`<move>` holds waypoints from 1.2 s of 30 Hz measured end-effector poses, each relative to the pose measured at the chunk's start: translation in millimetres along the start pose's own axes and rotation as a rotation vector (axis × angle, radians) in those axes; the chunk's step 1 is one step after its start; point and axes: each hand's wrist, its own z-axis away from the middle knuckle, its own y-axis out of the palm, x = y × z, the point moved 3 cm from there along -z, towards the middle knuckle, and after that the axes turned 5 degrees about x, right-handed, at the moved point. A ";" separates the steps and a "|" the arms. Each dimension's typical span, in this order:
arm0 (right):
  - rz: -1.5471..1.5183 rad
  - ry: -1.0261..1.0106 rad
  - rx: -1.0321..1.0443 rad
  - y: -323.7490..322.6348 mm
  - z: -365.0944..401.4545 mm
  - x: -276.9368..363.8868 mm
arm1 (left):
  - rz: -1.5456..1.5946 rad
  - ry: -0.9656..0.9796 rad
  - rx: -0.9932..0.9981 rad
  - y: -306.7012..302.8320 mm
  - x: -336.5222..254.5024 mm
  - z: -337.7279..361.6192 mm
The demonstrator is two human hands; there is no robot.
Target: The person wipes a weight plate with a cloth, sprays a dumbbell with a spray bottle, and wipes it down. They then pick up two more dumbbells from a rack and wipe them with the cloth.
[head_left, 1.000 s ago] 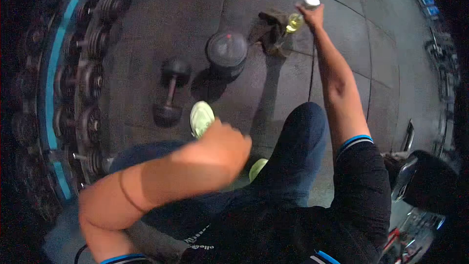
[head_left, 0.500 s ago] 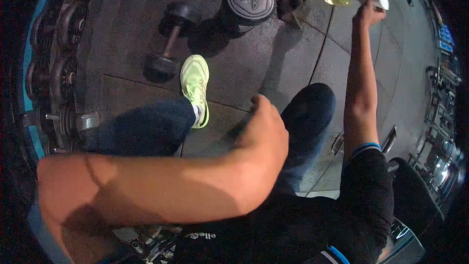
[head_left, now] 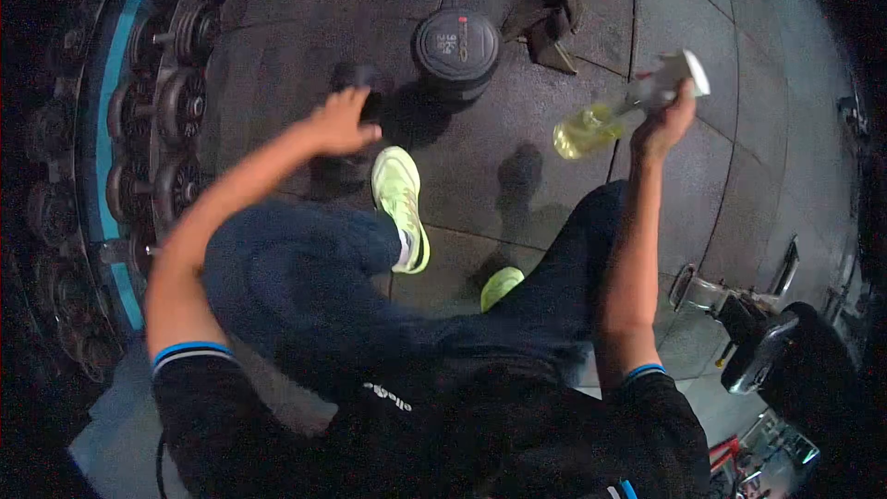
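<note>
My right hand (head_left: 667, 120) is closed around a clear bottle (head_left: 591, 129) near its white top. The bottle is tilted over the floor, and yellow liquid lies in its lower end. My left hand (head_left: 344, 122) reaches out over a dumbbell (head_left: 356, 79), its fingers stretched and slightly blurred. Hand and forearm hide much of that dumbbell, which lies on the floor beyond my shoe. A larger black dumbbell (head_left: 455, 51) stands on end to the right of my left hand, its marked face turned up.
A crumpled dark brown item (head_left: 552, 23) lies on the floor beyond the bottle. My yellow-green shoe (head_left: 397, 187) is planted near the dumbbells. A rack of dumbbells (head_left: 139, 120) runs along the left side. A machine with a black pad (head_left: 785, 351) stands at right.
My left hand has swung from in front of my body out to the left, over the smaller dumbbell. My right hand has drawn the bottle closer and tilted it. My view has shifted.
</note>
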 end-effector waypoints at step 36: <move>0.470 0.156 0.281 41.8 28.8 -44.8 | 0.191 -0.667 -0.266 84.4 285.0 79.3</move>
